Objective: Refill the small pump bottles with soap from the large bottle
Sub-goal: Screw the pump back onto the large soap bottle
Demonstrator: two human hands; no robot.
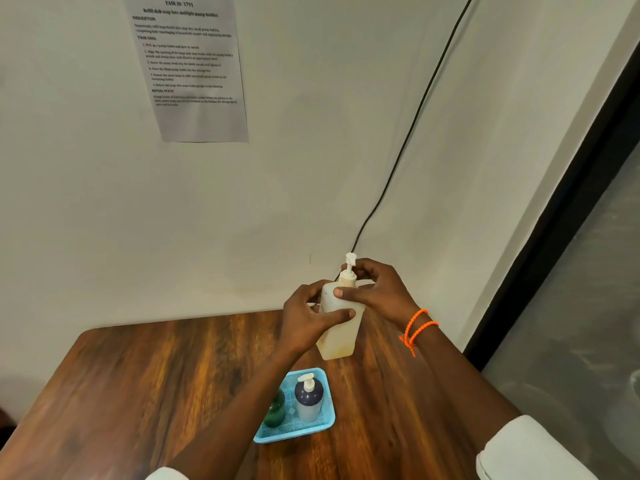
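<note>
Soft even light, wide-angle edge distortion

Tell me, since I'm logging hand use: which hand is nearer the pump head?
Right. The right hand pinches at the pump head; the left hand wraps the bottle's body lower down.

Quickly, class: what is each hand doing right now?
Left hand: closed around the translucent white plastic pump bottle.
Right hand: fingers closed at that bottle's white pump collar.

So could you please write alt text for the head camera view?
Two hands hold a translucent pump bottle above a wooden table: left hand grips its body, right hand its pump collar. Below, a blue basket holds a dark pump bottle and a green bottle.
</note>
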